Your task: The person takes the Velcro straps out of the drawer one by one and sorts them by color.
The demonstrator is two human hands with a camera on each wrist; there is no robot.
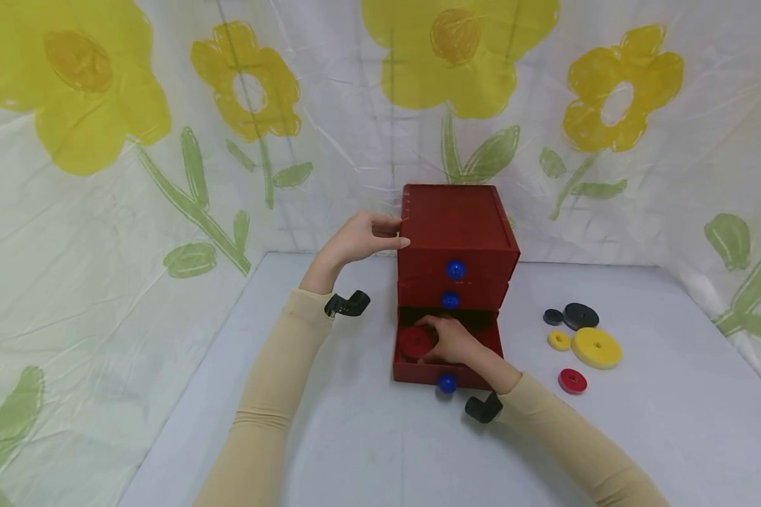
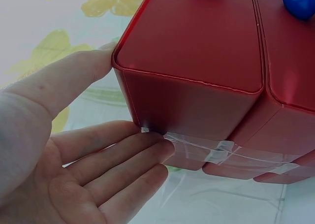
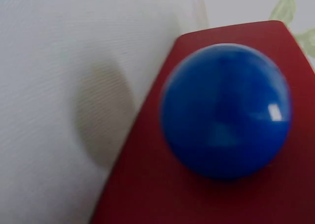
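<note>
A red cabinet of three stacked drawers (image 1: 450, 218) with blue knobs stands at the back of the table. Its bottom drawer (image 1: 412, 373) is pulled out, the upper two are closed. Inside that drawer, at its left end, my right hand (image 1: 455, 343) grips a large red disc (image 1: 412, 342) with a small centre hole, thumb and fingers around its edge. The right wrist view shows only the drawer's blue knob (image 3: 226, 111). My left hand (image 1: 364, 238) touches the cabinet's upper left side, its fingers (image 2: 118, 160) nearly straight and the thumb at the front corner.
Right of the cabinet lie a large black disc (image 1: 580, 316), a small black disc (image 1: 553, 317), a large yellow disc (image 1: 597, 352), a small yellow disc (image 1: 559, 341) and a small red disc (image 1: 573, 381). A flower-printed curtain (image 1: 342, 141) hangs behind the table.
</note>
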